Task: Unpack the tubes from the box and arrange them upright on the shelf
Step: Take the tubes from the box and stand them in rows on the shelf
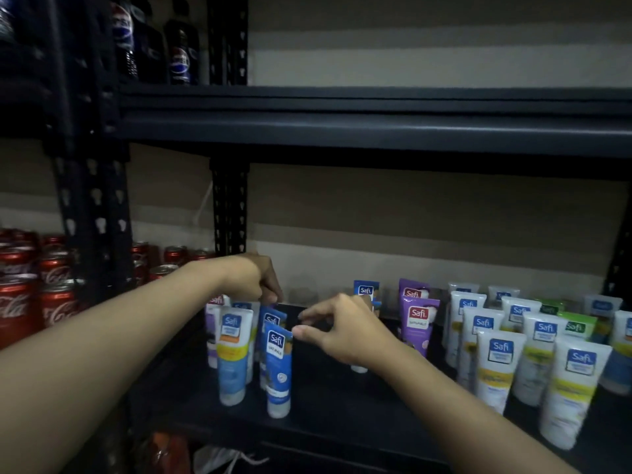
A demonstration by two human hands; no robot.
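Several Safi tubes stand cap-down on the dark shelf point(328, 401). At the left is a small group: a white-and-yellow tube point(232, 354), a front blue tube point(278, 367) and a rear blue tube point(273, 318). My left hand point(254, 280) reaches over this group and its curled fingertips pinch the top edge of the rear blue tube. My right hand point(342, 331) hovers beside the front blue tube, thumb tip touching its top corner, index finger spread above it. Another blue tube point(365, 289) stands behind my right hand, mostly hidden. The box is out of view.
Purple tubes point(419, 323) and rows of white tubes point(496, 367) with some green ones point(576, 326) fill the shelf's right side. Red cola cans point(51, 302) sit left of the black upright post point(92, 217). Dark soda bottles point(181, 53) stand above the upper shelf beam point(376, 128).
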